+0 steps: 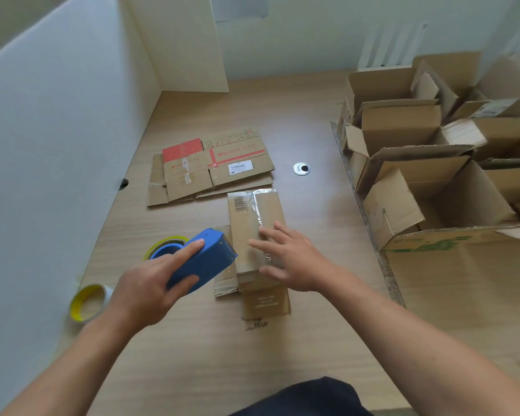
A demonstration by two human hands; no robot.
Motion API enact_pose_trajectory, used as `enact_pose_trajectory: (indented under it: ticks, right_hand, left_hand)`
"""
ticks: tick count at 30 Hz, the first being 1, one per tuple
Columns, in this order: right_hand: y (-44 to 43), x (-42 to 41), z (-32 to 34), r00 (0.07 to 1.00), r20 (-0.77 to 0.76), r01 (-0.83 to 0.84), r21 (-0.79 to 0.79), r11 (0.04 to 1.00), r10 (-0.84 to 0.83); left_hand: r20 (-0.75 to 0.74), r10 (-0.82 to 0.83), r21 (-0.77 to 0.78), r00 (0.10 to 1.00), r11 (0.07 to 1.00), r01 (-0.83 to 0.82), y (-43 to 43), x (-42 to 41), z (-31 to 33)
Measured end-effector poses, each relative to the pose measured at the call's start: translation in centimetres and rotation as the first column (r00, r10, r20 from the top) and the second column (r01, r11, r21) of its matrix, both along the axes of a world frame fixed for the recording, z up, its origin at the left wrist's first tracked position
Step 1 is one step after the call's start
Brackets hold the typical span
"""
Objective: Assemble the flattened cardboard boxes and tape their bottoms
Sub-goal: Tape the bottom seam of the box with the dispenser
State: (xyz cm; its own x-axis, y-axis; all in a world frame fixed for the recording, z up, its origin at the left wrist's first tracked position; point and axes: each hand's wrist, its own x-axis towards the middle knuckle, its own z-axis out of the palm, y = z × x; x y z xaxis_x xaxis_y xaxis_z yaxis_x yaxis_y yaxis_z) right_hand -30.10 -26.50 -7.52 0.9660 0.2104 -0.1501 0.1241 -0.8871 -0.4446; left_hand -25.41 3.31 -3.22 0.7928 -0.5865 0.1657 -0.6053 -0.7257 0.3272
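Hands first. My left hand (144, 291) is clamped round the blue tape dispenser (201, 262), forefinger stretched along its top. The toothed end sits at the left edge of the small box (246, 232). My right hand (288, 261) is flat over the near right part of that box, fingers (267, 232) straight and spread. I cannot tell whether it bears down or only hovers.

The box lies on the table (312, 340) directly in front of me, with a shiny tape strip (257, 205) along its seam.

Risks, as I judge them:
- The box looks light. Without firm pressure from my right hand, a pull on the dispenser would drag or twist it and skew the tape.
- The cutter teeth are near my right fingertips, so a hasty stroke could nick them.
- The loose flap (225, 283) at the near left could be caught under the tape.
- The spare tape roll (89, 301) stands just beside my left forearm and could be knocked away.
- The strip looks wrinkled at the far end and may lift.

Further off, the flattened boxes (210, 166) lie just beyond the small box, and a forward shove would ride it onto them. The assembled boxes (418, 175) to the right are well apart and pose no hazard.
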Motion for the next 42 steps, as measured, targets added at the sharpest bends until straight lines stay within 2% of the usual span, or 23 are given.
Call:
enact_pose_trajectory:
  ticks: [4,7,11,16,19,24,26,29,33,35,38,40,42]
  right_hand:
    - [0.4,0.2,2.3,0.988,0.074,0.098,0.366,0.925,-0.134]
    - [0.8,0.3,3.8,0.996,0.022,0.06,0.499,0.865,-0.082]
    - [1.0,0.4,4.1,0.999,0.023,0.014,0.551,0.834,-0.032]
    - [1.2,0.7,4.1,0.997,-0.017,0.075,0.603,0.794,-0.082]
    - [1.4,0.9,4.2,0.998,-0.042,0.057,0.596,0.801,-0.04]
    - [1.4,1.2,4.6,0.992,0.06,0.056,0.566,0.822,-0.109]
    - [1.3,1.1,4.6,0.991,0.084,0.048,0.519,0.853,-0.106]
    - [1.1,1.1,4.3,0.988,0.099,0.06,0.45,0.891,-0.117]
    - [0.9,0.4,3.2,0.982,0.066,0.134,0.43,0.893,-0.179]
    - [0.5,-0.4,2.6,0.968,0.039,0.202,0.462,0.863,-0.247]
    - [-2.3,-1.7,1.8,0.902,-0.038,0.379,0.545,0.748,-0.429]
    - [-4.2,-2.8,1.3,0.874,-0.151,0.459,0.57,0.682,-0.462]
    - [-4.5,-3.8,0.6,0.861,-0.227,0.497,0.565,0.659,-0.455]
  left_hand:
    - [0.172,-0.185,-0.032,0.968,0.981,0.193,0.0,-0.2,0.8]
    - [0.22,-0.248,-0.019,0.943,0.966,0.259,0.0,-0.4,1.2]
    - [0.268,-0.294,0.007,0.917,0.953,0.304,-0.4,-0.8,1.6]
    - [0.297,-0.339,0.033,0.893,0.938,0.346,-0.8,-1.4,1.7]
    - [0.312,-0.361,0.048,0.879,0.93,0.365,-1.0,-1.5,1.7]
    - [0.295,-0.378,0.058,0.878,0.924,0.378,-1.1,-1.4,2.0]
    - [0.247,-0.37,0.042,0.895,0.927,0.372,-1.3,-1.4,2.1]
    - [0.088,-0.347,0.012,0.934,0.938,0.347,-1.5,-1.3,2.7]
    - [-0.111,-0.302,0.056,0.947,0.949,0.31,-1.9,-0.9,3.3]
    - [-0.233,-0.256,0.05,0.938,0.96,0.275,-1.8,-0.4,3.4]
    - [-0.369,-0.203,0.052,0.907,0.97,0.239,-0.1,0.3,3.8]
    - [-0.456,-0.163,0.037,0.875,0.979,0.201,0.6,0.9,4.5]
    - [-0.512,-0.145,0.055,0.847,0.978,0.202,0.1,1.2,5.1]
